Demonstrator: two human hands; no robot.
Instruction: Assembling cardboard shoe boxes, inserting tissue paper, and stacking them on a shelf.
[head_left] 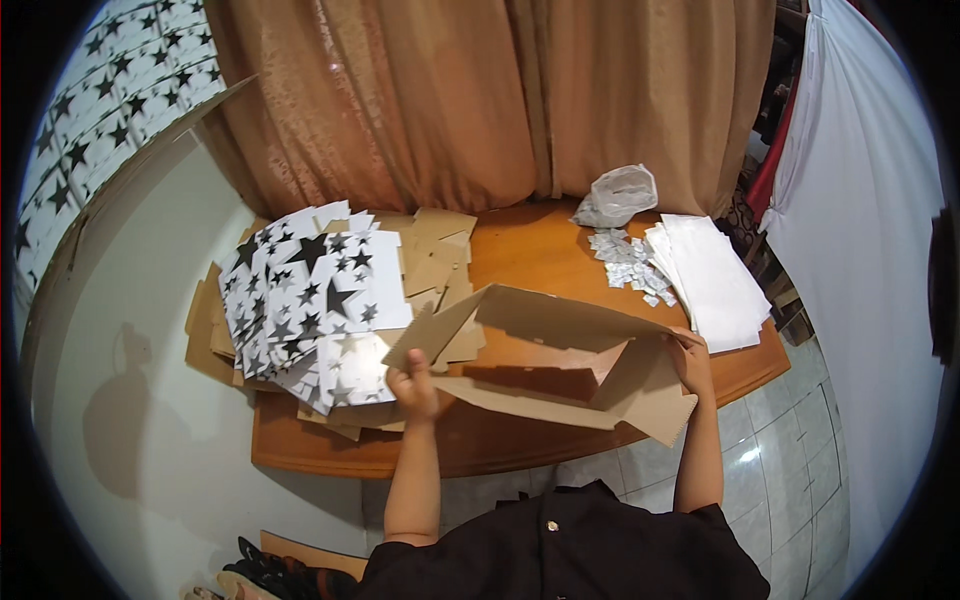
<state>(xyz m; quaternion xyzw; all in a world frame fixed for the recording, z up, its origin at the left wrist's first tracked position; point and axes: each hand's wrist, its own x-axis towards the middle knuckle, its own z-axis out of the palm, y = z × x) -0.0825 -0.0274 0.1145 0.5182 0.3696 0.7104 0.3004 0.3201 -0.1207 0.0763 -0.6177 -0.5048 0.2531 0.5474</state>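
Note:
Above the table's front part, a folded brown cardboard box frame (575, 322) stretches between my two hands. Its middle is open, and the tabletop shows through it. At its left end, my left hand (415, 387) grips the cardboard with the thumb up. My right hand (692, 362) is closed on the upper right corner, with its fingers partly hidden by the panel. Flaps with jagged edges stick out at both ends. Just left of my left hand lies a heap of white sheets with black stars (325, 290).
Flat brown cardboard pieces (437, 250) lie under and beside the star sheets. At the back right of the wooden table (520, 245) are a clear plastic bag (618, 196), small silvery packets (630, 262) and white sheets (715, 285). Brown curtains (400, 100) hang behind; a wall stands left.

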